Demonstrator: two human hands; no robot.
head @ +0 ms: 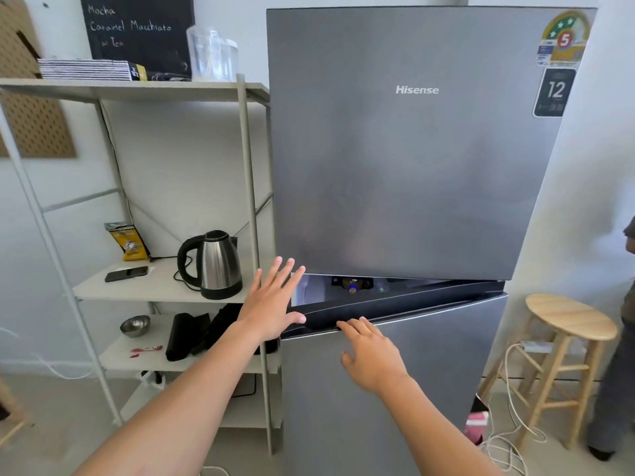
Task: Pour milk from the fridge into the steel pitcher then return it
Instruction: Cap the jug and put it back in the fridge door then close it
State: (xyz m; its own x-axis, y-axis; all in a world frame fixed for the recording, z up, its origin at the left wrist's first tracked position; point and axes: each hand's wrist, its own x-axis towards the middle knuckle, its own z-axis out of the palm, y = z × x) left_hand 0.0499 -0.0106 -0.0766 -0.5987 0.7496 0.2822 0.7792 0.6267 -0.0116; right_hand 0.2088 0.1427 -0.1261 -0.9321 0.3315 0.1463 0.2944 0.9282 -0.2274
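A tall grey Hisense fridge (pixel 412 149) stands in front of me. Its lower door (pixel 429 372) is ajar by a narrow gap, and a dark bottle (pixel 353 286) shows inside the gap. My left hand (pixel 275 300) is spread open at the door's left top corner, thumb on the dark top edge. My right hand (pixel 371 352) rests on the door's front, fingertips on its top edge. Neither hand holds anything. No milk and no steel pitcher are in view.
A metal shelf rack (pixel 247 166) stands left of the fridge, with a steel kettle (pixel 214 266), a phone (pixel 126 273), a yellow bag (pixel 129 242) and a small steel bowl (pixel 135 325). A wooden stool (pixel 567 338) and cables sit at the right, beside part of another person (pixel 618 372).
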